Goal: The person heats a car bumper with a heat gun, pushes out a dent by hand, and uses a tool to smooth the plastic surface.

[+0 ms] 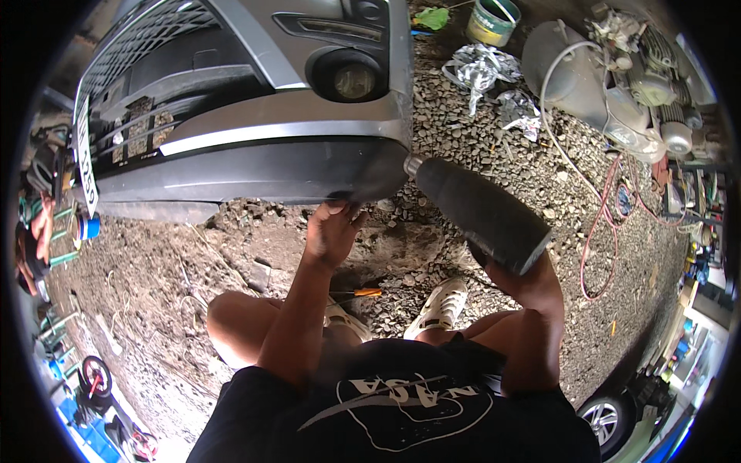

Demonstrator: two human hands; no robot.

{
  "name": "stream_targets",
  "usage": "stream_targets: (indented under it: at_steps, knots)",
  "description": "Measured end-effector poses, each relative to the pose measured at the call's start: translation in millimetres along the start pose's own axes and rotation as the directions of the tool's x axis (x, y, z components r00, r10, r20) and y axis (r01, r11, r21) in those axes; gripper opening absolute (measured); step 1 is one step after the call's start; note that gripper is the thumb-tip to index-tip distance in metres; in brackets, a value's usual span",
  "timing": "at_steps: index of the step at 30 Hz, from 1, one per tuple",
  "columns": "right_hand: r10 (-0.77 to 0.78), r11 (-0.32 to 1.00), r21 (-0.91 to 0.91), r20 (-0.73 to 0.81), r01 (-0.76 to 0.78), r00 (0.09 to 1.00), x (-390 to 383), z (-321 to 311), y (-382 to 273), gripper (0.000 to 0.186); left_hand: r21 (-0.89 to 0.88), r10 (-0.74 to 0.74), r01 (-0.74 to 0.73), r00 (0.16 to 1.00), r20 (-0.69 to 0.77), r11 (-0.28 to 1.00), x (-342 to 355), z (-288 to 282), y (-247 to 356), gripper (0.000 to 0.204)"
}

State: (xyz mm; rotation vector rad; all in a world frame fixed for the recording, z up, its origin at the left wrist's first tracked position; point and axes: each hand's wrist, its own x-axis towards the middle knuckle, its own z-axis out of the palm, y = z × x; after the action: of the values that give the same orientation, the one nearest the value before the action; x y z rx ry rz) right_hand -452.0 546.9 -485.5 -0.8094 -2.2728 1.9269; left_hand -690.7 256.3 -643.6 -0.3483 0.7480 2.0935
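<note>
A silver car bumper (pixel 255 116) with a dark plastic lower trim (pixel 285 171) fills the upper left. My left hand (pixel 332 233) is at the trim's lower edge near the corner, its fingers curled against it; the fingertips are partly hidden. In my right hand (pixel 529 276) is a black heat gun (pixel 482 208), gripped at the handle underneath. Its metal nozzle points left at the bumper corner, very close to the surface. Above the trim sits a round fog light (pixel 355 80).
An orange-handled screwdriver (pixel 367 292) lies on the gravel between my shoes. Crumpled foil (pixel 482 69) and a paint bucket (pixel 492 23) are at the far right of the bumper. An air compressor (pixel 575 85) stands farther right, with a red hose (pixel 584 262) looping over the ground.
</note>
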Motion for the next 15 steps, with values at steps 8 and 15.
stream_targets:
  at_steps: [8, 15]
  knots:
    - [-0.038, 0.996, -0.076, 0.218, 0.056, 0.975, 19.0, 3.5, -45.1, 0.063, 0.285, 0.073, -0.059, 0.997, -0.04, 0.957, -15.7, 27.3, 13.4, 0.089]
    - [-0.153, 0.947, -0.262, 0.134, 0.184, 0.979, 34.0, 7.3, -30.7, 0.061, 0.265, 0.348, -0.289, 0.913, -0.211, 0.92, -4.4, 30.3, 13.8, 0.091]
